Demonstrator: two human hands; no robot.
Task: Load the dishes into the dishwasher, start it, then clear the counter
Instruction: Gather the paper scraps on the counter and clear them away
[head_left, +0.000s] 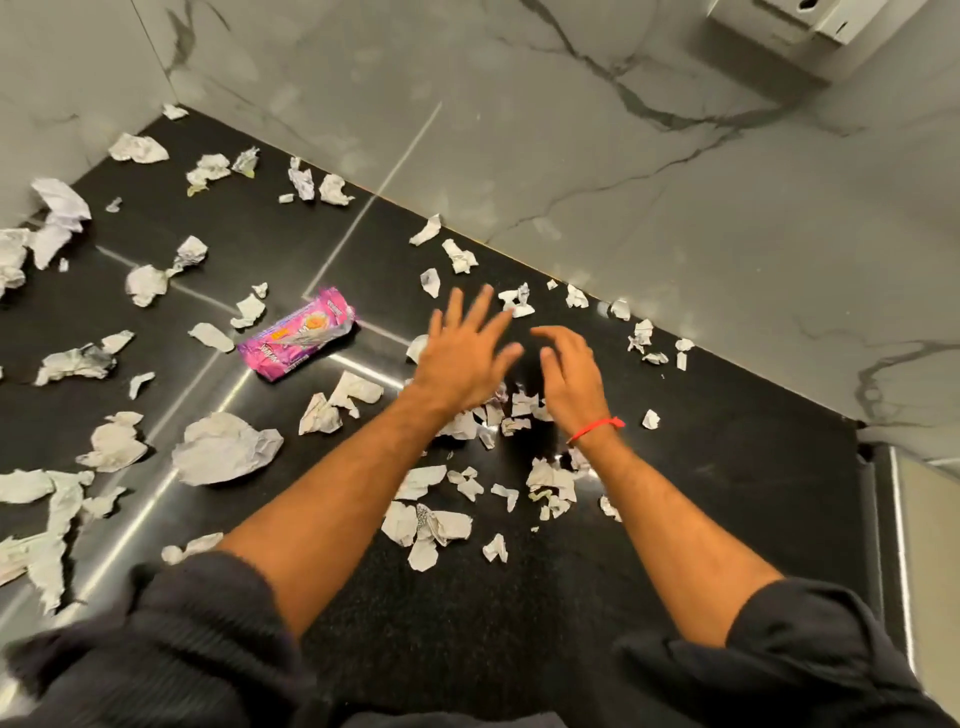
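Walls (597, 130): grey-white marble slabs, dark veining, meeting at a left corner. Table (467, 623): black speckled polished stone, reflecting strip lights. Wall-mounted white dispenser (800, 21), upper right.

Both forearms extend forward, bare below dark sleeves pushed up to the elbows. The left hand (462, 358) is held palm down with fingers straight and spread, holding nothing. The right hand (569, 374) sits just beside it, fingers loosely curled downward and empty, with a red thread around the wrist.
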